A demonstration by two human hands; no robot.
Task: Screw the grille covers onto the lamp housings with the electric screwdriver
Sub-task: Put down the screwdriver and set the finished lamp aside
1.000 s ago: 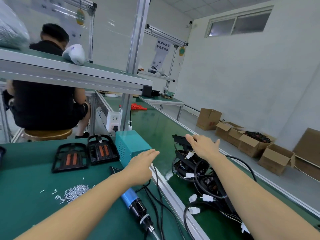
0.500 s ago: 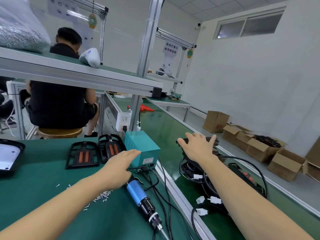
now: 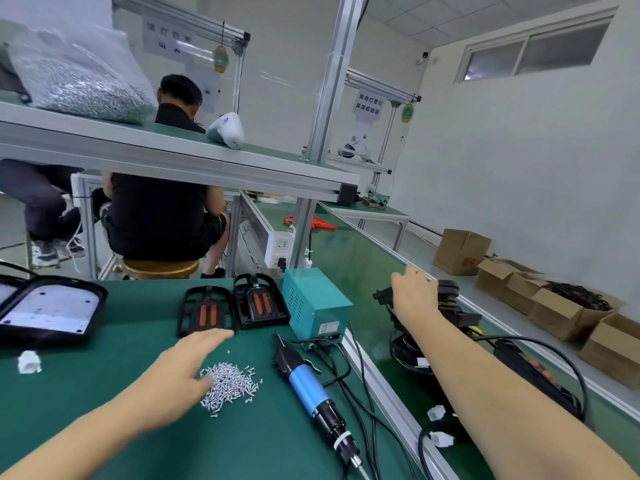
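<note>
Two black grille covers (image 3: pixel 204 311) (image 3: pixel 260 304) with orange inserts lie side by side on the green bench. My left hand (image 3: pixel 188 362) hovers flat, fingers straight, just short of the left cover and beside a heap of small silver screws (image 3: pixel 230 382). The blue electric screwdriver (image 3: pixel 310 386) lies to the right of the screws, untouched. On the conveyor, my right hand (image 3: pixel 414 294) rests on top of a stack of black lamp housings (image 3: pixel 450 306) with cables; its fingers are hidden behind the hand. Another black housing with a white panel (image 3: pixel 52 310) lies at far left.
A teal power box (image 3: pixel 315 303) stands behind the screwdriver, its black cables (image 3: pixel 353 386) trailing along the bench edge. An aluminium shelf (image 3: pixel 173 157) overhangs the bench. A person sits on a stool (image 3: pixel 161 266) behind. Cardboard boxes (image 3: pixel 554 303) line the floor at right.
My left hand swung left, away from the teal box and the screwdriver, toward the screws and grille covers. My right hand stayed on the housing stack. The view turned left.
</note>
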